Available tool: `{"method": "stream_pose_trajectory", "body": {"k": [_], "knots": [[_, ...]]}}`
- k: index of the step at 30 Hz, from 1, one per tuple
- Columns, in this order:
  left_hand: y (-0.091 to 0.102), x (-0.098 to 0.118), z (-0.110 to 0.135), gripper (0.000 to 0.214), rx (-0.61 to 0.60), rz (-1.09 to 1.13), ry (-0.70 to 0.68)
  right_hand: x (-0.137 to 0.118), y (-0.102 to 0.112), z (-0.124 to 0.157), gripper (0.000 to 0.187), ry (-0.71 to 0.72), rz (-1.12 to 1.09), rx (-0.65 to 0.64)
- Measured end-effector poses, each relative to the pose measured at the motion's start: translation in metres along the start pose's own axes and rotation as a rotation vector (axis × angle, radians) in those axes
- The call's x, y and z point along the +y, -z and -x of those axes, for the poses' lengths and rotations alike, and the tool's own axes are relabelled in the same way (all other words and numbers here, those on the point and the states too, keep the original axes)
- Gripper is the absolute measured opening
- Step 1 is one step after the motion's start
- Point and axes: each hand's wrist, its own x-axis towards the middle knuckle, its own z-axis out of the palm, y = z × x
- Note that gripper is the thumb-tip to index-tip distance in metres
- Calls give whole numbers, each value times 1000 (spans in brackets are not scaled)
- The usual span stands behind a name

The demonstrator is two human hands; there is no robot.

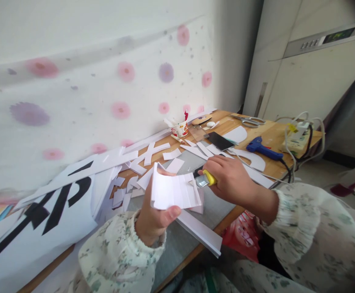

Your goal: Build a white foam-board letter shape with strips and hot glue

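My left hand [161,217] grips a folded white foam-board piece [174,190] with raised edges, holding it tilted above the table. In my right hand [229,179] is a yellow utility knife [208,178]; its metal end meets or nearly meets the right edge of the white piece. The fingers of my right hand are wrapped round the knife handle. Below the held piece, a long white channel-shaped strip [200,234] lies on the grey cutting mat [177,252].
White offcuts [148,156] are scattered over the wooden table. A blue glue gun [264,148], a dark phone [220,141], scissors [250,121], a paper cup [180,129] and a power strip [296,136] with cables lie farther back. Large printed sheets [70,219] cover the left side.
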Motion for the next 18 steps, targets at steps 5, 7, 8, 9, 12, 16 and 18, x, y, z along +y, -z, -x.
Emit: {"method": "stream_pose_trajectory", "body": {"k": [5,7,8,9,12,16,18], "knots": [[1,0,0,52,-15,-13,28,0,1,-1,18,-22,28,-29],[3,0,0,51,-23,-44,16,-1,3,-3,15,-55,39,-83],[4,0,0,52,-33,-77,-9,0,3,-4,13,-93,49,-137],[4,0,0,53,-44,-119,-43,1,4,-6,10,-145,62,-202],[3,0,0,56,-61,-166,-110,12,1,-12,12,-316,107,-380],[-2,2,-2,60,16,-14,-22,32,-18,-14,27,-417,119,-512],[-4,4,-3,64,11,30,17,40,-30,-12,33,-436,104,-581]]}}
